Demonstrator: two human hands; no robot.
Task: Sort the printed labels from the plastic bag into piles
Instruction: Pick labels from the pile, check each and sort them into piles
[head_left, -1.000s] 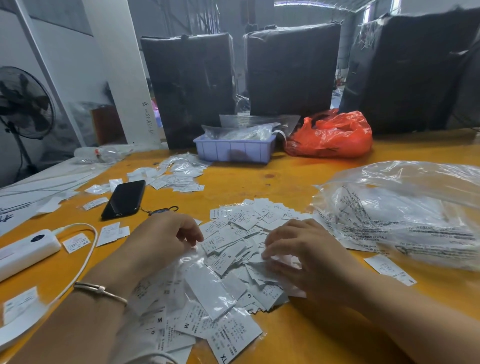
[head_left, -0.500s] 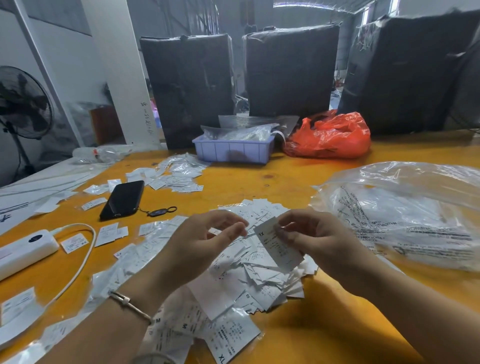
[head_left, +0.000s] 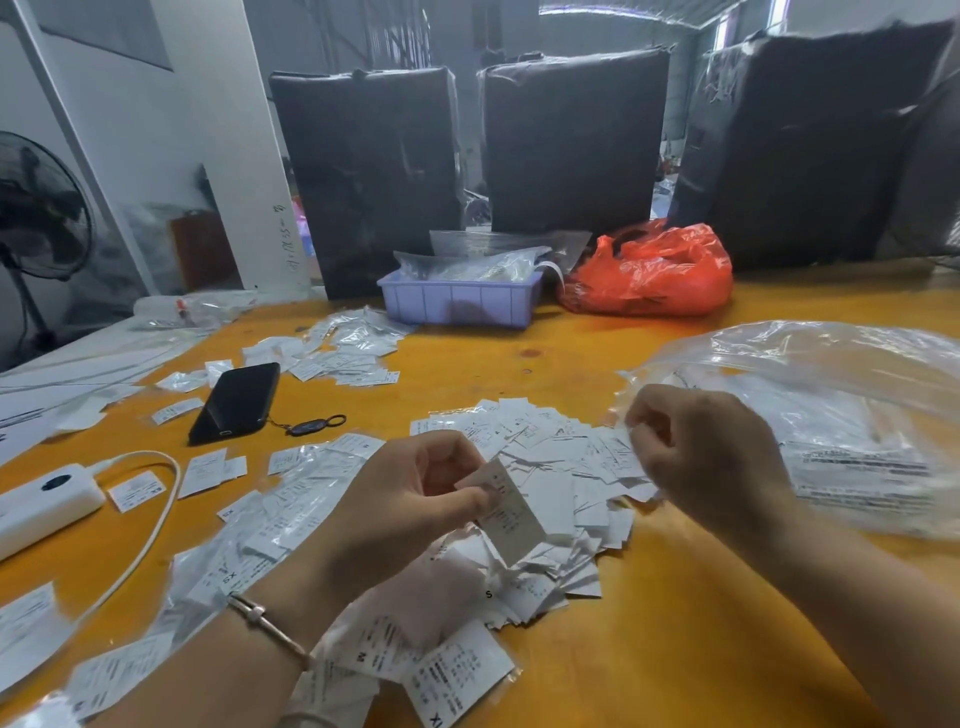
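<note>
- One printed label (head_left: 511, 512) is pinched between my left hand's (head_left: 410, 499) thumb and forefinger, lifted just above the loose heap of labels (head_left: 550, 467) in the middle of the yellow table (head_left: 649, 649).
- My right hand (head_left: 711, 457) is raised to the right of it, fingers curled around what looks like a thin, clear scrap at the fingertips; I cannot tell exactly what it is.
- I judge the label to be nearly weightless, thin and floppy, easy to crease or send sliding, so a light pinch at one short edge suits it best.
- Many labels in the heap overlap, so I expect neighbours to cling and lift together; peeling from a free corner should separate them.
- Sleeved labels (head_left: 291, 499) marked with size letters lie to the left and toward me.
- Well right of the heap sits the big clear plastic bag (head_left: 831, 415), with more printed sheets inside.
- Farther out: a black phone (head_left: 236, 402), a white power bank (head_left: 41, 501), a lilac tray (head_left: 460, 304) and a red bag (head_left: 654, 273).
</note>
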